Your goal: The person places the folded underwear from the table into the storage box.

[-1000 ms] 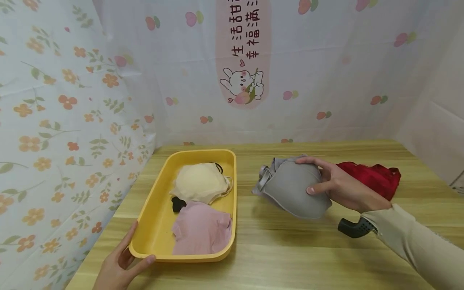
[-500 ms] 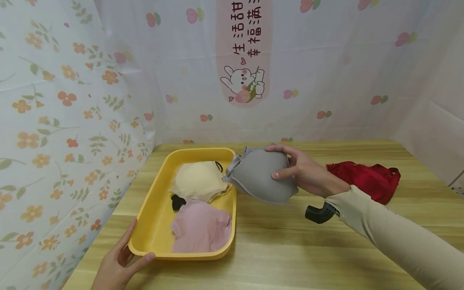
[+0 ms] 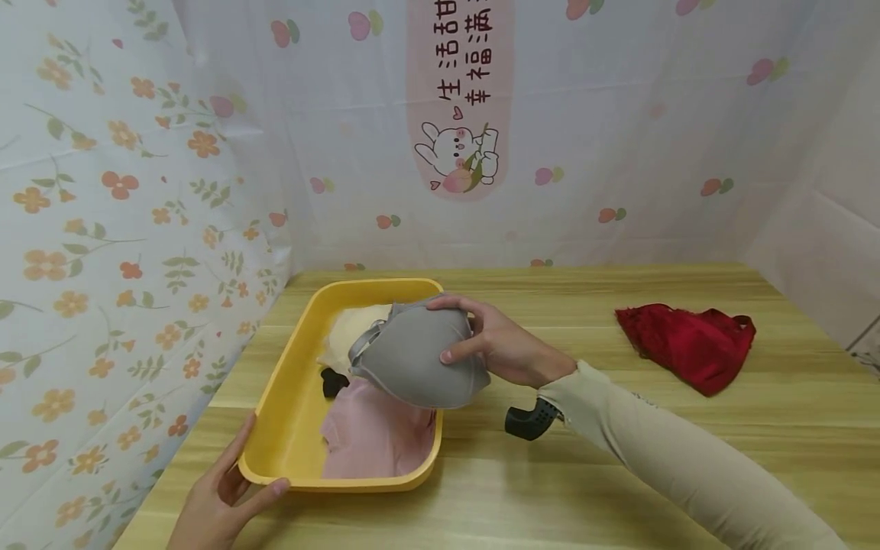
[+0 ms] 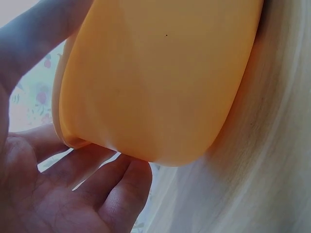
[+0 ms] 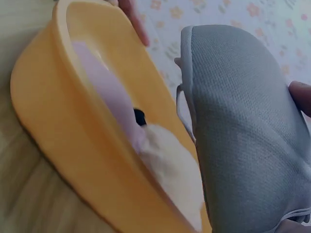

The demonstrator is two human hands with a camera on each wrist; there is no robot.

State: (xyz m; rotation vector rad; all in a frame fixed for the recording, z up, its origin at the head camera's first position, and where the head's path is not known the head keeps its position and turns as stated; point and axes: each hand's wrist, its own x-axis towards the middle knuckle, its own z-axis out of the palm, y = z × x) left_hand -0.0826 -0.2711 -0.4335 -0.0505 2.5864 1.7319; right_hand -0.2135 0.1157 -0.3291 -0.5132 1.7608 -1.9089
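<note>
My right hand point(image 3: 505, 347) holds a folded grey bra point(image 3: 419, 355) by its padded cups, thumb on the near face. The bra hangs over the right rim of the yellow plastic basin point(image 3: 282, 412), partly covering the clothes inside. A cream bra point(image 3: 352, 328), a pink garment point(image 3: 374, 439) and a small black item point(image 3: 333, 382) lie in the basin. In the right wrist view the grey bra point(image 5: 243, 131) stands above and beside the basin's rim. My left hand point(image 3: 213, 500) grips the basin's near left corner; in the left wrist view its fingers point(image 4: 129, 187) bend around that corner.
A red lace bra point(image 3: 690, 344) lies on the right part of the wooden table point(image 3: 619, 473). Patterned cloth point(image 3: 584, 137) stands behind the table and along its left side. A black wrist device point(image 3: 531, 420) juts out under the right sleeve.
My right hand has carried the grey bra leftward from the middle of the table to over the basin. The left hand stays at the basin's corner.
</note>
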